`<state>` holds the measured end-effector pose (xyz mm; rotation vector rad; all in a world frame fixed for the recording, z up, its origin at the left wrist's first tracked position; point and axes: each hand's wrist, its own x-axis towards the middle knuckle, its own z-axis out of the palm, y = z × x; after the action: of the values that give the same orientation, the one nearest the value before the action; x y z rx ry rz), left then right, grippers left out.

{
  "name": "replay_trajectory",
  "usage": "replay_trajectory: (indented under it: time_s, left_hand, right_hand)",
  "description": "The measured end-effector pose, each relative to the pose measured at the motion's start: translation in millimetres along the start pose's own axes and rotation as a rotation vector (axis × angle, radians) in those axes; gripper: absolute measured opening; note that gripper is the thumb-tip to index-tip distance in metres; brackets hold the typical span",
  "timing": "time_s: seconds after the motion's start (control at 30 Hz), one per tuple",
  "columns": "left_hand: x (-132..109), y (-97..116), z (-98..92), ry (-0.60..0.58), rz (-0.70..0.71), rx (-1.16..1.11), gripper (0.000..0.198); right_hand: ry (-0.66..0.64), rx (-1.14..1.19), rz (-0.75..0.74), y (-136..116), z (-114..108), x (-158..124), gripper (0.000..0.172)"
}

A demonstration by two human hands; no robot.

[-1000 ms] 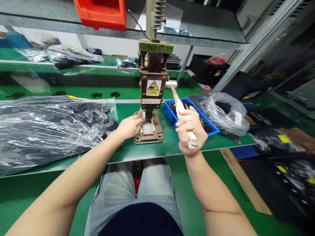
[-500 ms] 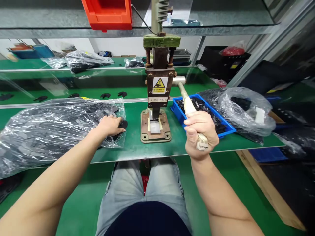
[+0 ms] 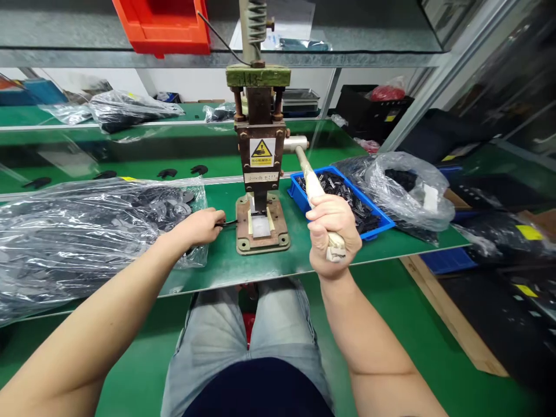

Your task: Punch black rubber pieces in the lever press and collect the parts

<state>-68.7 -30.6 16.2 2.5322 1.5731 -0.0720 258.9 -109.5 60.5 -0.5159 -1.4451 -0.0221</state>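
A hand press (image 3: 260, 156) with a warning sticker stands on the green bench in front of me. My right hand (image 3: 333, 233) is wrapped around the taped lever handle (image 3: 313, 184) on the press's right side. Pinched in my left hand (image 3: 202, 226) is a thin, flat black part (image 3: 227, 223), seen nearly edge-on, its tip close to the left edge of the press base (image 3: 242, 237). A pale block (image 3: 260, 226) sits on that base, below the ram. Left of my left hand lies a clear plastic bag (image 3: 99, 231) of flat, curved black parts.
To the right of the press, a blue tray (image 3: 369, 234) holds many small black pieces, with another clear bag (image 3: 408, 191) beside it. Several hook-shaped black parts (image 3: 167, 173) lie behind the left bag. An orange bin (image 3: 165, 40) is on the shelf above.
My left hand has drawn a black part out of the bag and moved right, toward the press base. My right hand stays on the lever. The whole view has shifted slightly.
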Motion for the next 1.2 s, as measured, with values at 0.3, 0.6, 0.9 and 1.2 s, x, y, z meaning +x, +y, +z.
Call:
replay_trajectory:
  time_s: [0.3,0.6,0.9,1.2]
  left_hand:
    - [8,17,13.7,0.28,-0.234,-0.513,0.03]
    - [35,44,30.9,0.417,-0.362,-1.24,0.054]
    - [45,63,22.2,0.191,-0.323,-1.344,0.051]
    - [63,61,12.8,0.035,-0.383,-1.254,0.046]
  right_hand:
    - [-0.004,0.014,-0.004,-1,0,1,0.011]
    - [-0.025,0.03,-0.005,2,-2,-1,0.009]
    - [-0.022,0.021,-0.006,2,-1,-2,0.011]
    - [0.016,0.028,-0.018,2,3,-1,0.012]
